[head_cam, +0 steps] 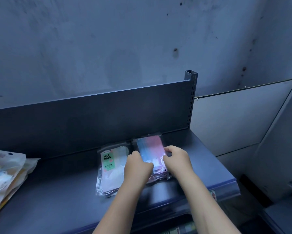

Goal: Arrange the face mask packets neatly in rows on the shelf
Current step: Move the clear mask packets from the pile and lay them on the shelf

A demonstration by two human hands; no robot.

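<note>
A blue-and-pink face mask packet (150,147) lies on top of a small stack at the right of the dark shelf (57,191). My left hand (137,166) grips its left edge and my right hand (175,157) grips its right edge. Just to the left lies a stack of packets topped by one with a green "FACE MASK" label (108,161); my left forearm covers its right part. A loose pile of yellowish mask packets (6,174) sits at the shelf's far left.
The shelf's dark back panel (108,112) rises behind the packets, ending in a slotted upright post (191,92). A grey wall stands behind. White boards (234,115) lean to the right. A lower shelf with goods shows under the front edge (184,230).
</note>
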